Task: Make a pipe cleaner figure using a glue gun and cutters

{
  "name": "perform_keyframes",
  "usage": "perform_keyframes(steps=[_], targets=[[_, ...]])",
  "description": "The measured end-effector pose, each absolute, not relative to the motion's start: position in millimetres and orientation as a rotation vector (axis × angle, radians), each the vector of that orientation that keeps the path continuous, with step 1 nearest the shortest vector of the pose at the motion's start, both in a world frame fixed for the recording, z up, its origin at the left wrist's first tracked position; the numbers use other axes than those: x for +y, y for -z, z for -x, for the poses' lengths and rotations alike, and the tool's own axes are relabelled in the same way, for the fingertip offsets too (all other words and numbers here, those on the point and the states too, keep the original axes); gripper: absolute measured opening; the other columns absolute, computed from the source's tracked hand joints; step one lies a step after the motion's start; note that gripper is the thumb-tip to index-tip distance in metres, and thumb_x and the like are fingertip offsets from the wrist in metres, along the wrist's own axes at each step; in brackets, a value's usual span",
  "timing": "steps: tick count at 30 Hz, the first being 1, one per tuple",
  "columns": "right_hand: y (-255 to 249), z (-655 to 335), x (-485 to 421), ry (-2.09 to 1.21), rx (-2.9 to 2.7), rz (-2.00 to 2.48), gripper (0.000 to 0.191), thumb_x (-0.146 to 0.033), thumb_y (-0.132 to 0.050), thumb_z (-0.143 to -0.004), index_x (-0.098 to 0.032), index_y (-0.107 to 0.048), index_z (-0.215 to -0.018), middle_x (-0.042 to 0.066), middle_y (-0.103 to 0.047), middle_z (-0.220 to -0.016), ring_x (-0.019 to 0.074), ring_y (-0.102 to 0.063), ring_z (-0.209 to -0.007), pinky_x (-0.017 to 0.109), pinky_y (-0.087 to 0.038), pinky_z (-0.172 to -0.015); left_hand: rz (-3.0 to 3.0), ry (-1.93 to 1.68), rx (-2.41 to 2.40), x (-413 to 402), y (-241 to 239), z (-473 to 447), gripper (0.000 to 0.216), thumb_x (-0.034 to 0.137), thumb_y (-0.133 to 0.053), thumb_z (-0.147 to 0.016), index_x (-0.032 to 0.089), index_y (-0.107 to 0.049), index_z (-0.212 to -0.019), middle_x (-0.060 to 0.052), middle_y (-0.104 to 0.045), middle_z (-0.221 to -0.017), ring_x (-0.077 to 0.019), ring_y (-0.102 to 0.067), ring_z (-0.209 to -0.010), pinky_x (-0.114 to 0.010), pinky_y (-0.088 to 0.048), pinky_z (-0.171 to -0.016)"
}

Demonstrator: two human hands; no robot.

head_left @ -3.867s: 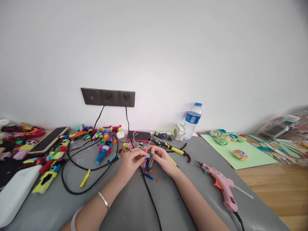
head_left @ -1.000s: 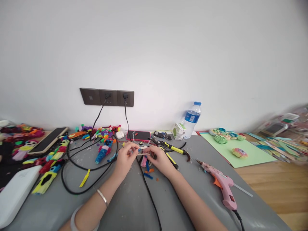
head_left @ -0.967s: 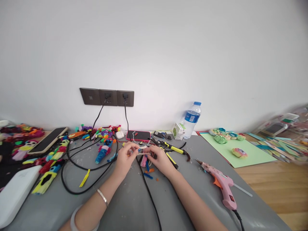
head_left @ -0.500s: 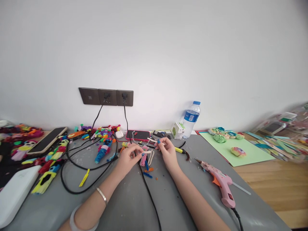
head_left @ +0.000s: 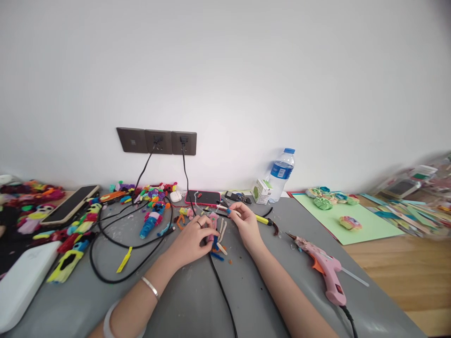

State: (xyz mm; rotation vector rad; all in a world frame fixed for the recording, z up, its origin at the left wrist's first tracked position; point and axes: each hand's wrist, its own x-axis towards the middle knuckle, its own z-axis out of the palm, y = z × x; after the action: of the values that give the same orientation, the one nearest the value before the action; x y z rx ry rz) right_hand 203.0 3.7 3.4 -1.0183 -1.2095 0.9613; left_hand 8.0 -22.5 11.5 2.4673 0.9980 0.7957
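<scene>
My right hand (head_left: 244, 224) pinches a short off-white fuzzy strip (head_left: 224, 208) between thumb and fingers, above the desk. Lower and to the left, my left hand (head_left: 195, 239) bends over a pink fuzzy piece (head_left: 213, 219), thumb and forefinger apart around its lower end. The hand partly hides that piece. Off-white strips (head_left: 223, 229) lie between the hands, and another off-white strip (head_left: 221, 249) rests just past the left fingertips. Blue fuzzy bits (head_left: 217, 256) are close by.
A pink glue gun (head_left: 326, 270) lies at the right, its cord running to the front. Black cables (head_left: 93, 263) loop on the left and pass under my left hand. A water bottle (head_left: 282, 173), small carton (head_left: 261, 191) and phone (head_left: 202, 197) are behind. Fuzzy dolls (head_left: 66, 263) crowd the left.
My left hand has moved down onto the pink piece and let go of its off-white strip, which now lies on the desk. The right hand keeps its strip, almost unmoved.
</scene>
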Motion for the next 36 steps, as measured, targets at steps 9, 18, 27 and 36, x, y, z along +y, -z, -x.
perform_keyframes(steps=[9, 18, 27, 36], targets=[[4.9, -205.7, 8.0, -1.034, -1.127, 0.978, 0.027, -0.044, -0.071, -0.074, -0.02, -0.072, -0.086, 0.006, -0.069, -0.092, 0.0174, -0.057, -0.075, 0.03, -0.047, -0.07, -2.331, -0.854, 0.98, -23.4, -12.5, -10.5, 0.016, 0.008, -0.058, -0.079, 0.022, -0.064, -0.084, -0.004, -0.062, -0.096, -0.0226, -0.057, -0.1, -0.034, -0.046, -0.085], [-2.8, -200.5, 1.7, -1.153, -1.28, 0.955, 0.032, -0.049, -0.076, -0.07, -0.02, -0.067, -0.077, 0.003, -0.067, -0.073, 0.0172, -0.06, -0.067, 0.031, -0.05, -0.067, -1.832, -1.162, 1.079, -12.0, -9.9, -9.2, 0.01, 0.014, -0.056, -0.078, 0.019, -0.063, -0.083, -0.001, -0.067, -0.08, -0.016, -0.062, -0.072, -0.026, -0.047, -0.067], [-7.7, -195.3, -3.4, -1.217, -1.467, 0.922, 0.031, -0.048, -0.071, -0.075, -0.02, -0.059, -0.076, 0.001, -0.061, -0.07, 0.0148, -0.057, -0.064, 0.027, -0.047, -0.062, -1.534, -1.244, 0.952, -12.9, -3.5, -12.7, 0.009, 0.023, -0.063, -0.078, 0.018, -0.06, -0.084, -0.002, -0.064, -0.081, -0.0163, -0.064, -0.077, -0.028, -0.053, -0.073], [-11.1, -195.1, -6.4, -1.207, -1.535, 0.939, 0.03, -0.046, -0.068, -0.078, -0.019, -0.055, -0.073, -0.001, -0.055, -0.068, 0.0123, -0.049, -0.061, 0.025, -0.042, -0.06, -1.554, -1.278, 0.927, -14.4, -9.3, -12.3, 0.014, 0.022, -0.064, -0.079, 0.018, -0.064, -0.093, -0.004, -0.067, -0.087, -0.0161, -0.064, -0.08, -0.029, -0.054, -0.075]])
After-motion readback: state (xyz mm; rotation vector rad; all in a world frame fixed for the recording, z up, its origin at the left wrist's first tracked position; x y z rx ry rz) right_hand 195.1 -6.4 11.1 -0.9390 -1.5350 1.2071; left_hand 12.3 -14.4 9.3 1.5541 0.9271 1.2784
